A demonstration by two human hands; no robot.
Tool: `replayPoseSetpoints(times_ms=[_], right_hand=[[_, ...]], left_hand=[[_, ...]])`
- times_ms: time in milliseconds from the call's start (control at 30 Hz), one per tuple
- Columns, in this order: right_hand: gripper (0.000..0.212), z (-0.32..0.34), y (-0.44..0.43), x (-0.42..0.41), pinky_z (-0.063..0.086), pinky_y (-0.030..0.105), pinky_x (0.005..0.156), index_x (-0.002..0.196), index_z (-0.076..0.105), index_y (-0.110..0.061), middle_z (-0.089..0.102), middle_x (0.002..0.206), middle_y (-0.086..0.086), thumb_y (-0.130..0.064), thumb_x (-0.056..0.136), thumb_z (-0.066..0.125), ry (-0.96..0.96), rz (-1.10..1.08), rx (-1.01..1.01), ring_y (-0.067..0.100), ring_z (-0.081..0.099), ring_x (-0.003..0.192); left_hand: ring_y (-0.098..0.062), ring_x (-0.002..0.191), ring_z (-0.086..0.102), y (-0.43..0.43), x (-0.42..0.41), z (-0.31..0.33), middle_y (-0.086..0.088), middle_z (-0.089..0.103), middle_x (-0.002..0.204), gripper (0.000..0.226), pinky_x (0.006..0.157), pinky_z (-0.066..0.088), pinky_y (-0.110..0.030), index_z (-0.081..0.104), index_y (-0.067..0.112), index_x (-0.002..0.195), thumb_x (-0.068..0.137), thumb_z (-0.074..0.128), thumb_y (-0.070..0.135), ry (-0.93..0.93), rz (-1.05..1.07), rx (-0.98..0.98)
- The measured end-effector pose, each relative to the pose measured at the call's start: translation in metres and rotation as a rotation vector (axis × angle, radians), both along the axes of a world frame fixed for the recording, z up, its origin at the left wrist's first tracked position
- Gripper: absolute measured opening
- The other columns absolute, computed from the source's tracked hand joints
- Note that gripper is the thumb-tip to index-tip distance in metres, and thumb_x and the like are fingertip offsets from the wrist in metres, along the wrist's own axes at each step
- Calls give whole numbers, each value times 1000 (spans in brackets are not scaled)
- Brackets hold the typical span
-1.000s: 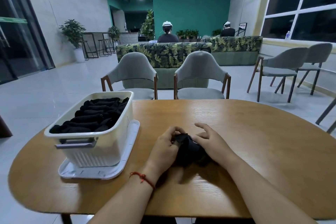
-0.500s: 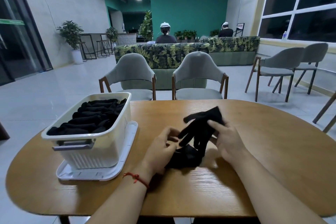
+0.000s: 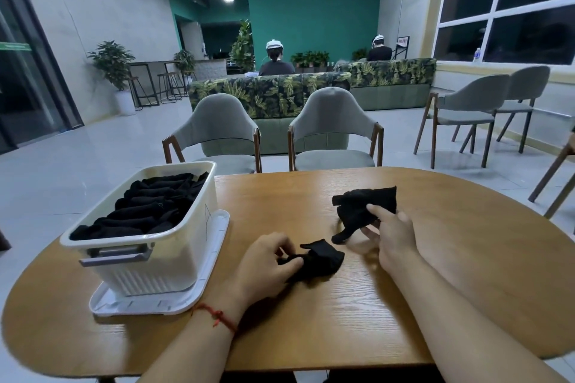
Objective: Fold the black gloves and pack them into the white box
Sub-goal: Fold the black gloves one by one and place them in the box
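Pinching glove [image 3: 320, 260], left hand [image 3: 267, 264] hides its end; right hand [image 3: 392, 235] lifts second glove [image 3: 362, 210].

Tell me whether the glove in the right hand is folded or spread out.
Spread out: the glove hangs open from the right hand, its finger parts splayed and dangling above the table.

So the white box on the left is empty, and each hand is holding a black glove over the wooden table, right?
Not quite: the white box is not empty. The head view shows it filled nearly to the rim with black gloves. The rest holds: the left hand grips one black glove and the right hand holds another over the wooden table.
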State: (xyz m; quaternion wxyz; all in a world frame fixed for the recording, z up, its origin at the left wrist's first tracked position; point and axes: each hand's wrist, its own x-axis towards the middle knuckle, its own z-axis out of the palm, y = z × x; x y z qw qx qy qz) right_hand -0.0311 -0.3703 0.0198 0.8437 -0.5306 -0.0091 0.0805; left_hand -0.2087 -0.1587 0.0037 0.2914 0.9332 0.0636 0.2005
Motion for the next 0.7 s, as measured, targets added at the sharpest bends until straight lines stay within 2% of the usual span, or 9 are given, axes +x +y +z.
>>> replayPoseSetpoints(times_ms=[100, 167, 233, 333, 400, 500, 567, 633, 700], right_hand=[[26, 0, 1, 0, 61, 42, 81, 122, 71, -16, 78, 117, 9, -7, 98, 69, -31, 15, -28, 27, 73, 112], [25, -1, 2, 0, 61, 42, 81, 120, 72, -16, 78, 117, 10, -6, 98, 69, -34, 19, -27, 27, 73, 112], [24, -2, 2, 0, 61, 40, 78, 120, 72, -15, 77, 117, 11, -5, 98, 69, -35, 18, -28, 27, 73, 111], [25, -4, 2, 2, 61, 39, 76, 120, 73, -15, 78, 116, 10, -6, 97, 69, -35, 20, -19, 28, 74, 112], [25, -5, 2, 3, 62, 39, 74, 120, 73, -16, 79, 115, 9, -6, 97, 70, -40, 19, -18, 28, 74, 111], [26, -7, 1, 5, 62, 38, 74, 119, 74, -17, 79, 115, 9, -7, 96, 70, -46, 16, -4, 28, 75, 111], [25, -8, 2, 6, 62, 37, 73, 118, 74, -18, 78, 115, 10, -8, 95, 71, -48, 18, -9, 30, 74, 113], [24, -8, 2, 6, 62, 36, 71, 117, 74, -18, 78, 115, 11, -8, 96, 70, -44, 18, -12, 30, 74, 113], [23, -6, 1, 5, 61, 35, 70, 116, 74, -18, 79, 114, 10, -8, 96, 70, -46, 21, -8, 29, 74, 111]], left_hand=[[-15, 89, 63, -13, 11, 29, 6, 67, 89, 50, 83, 55, -43, 69, 23, 88, 95, 46, 68, 209, 94, -117], [-21, 81, 64, -23, 33, 42, 0, 68, 85, 69, 71, 52, -38, 67, 17, 87, 93, 39, 80, 375, 212, -93], [-22, 81, 67, -28, 54, 45, -1, 70, 88, 64, 67, 50, -34, 69, 17, 91, 85, 55, 80, 507, 254, -21], [-24, 81, 71, -26, 76, 45, -4, 72, 85, 37, 67, 54, -31, 72, 13, 90, 88, 75, 50, 599, 218, -85], [-28, 89, 73, -22, 86, 54, -7, 74, 88, 27, 76, 58, -36, 74, 11, 94, 96, 72, 38, 498, 175, -117], [-25, 95, 68, -12, 91, 83, -4, 70, 97, 18, 89, 59, -46, 62, 16, 109, 107, 58, 33, 108, 121, -66], [-24, 87, 68, -1, 81, 99, 1, 69, 92, 13, 80, 59, -46, 54, 28, 106, 106, 54, 41, -120, 62, 92], [-24, 78, 67, 3, 68, 102, 3, 69, 87, 14, 70, 57, -42, 52, 30, 103, 105, 54, 44, -249, -36, 287], [-22, 75, 63, -5, 50, 88, -1, 68, 90, 8, 68, 53, -41, 59, 18, 101, 104, 63, 24, -310, -199, 437]])
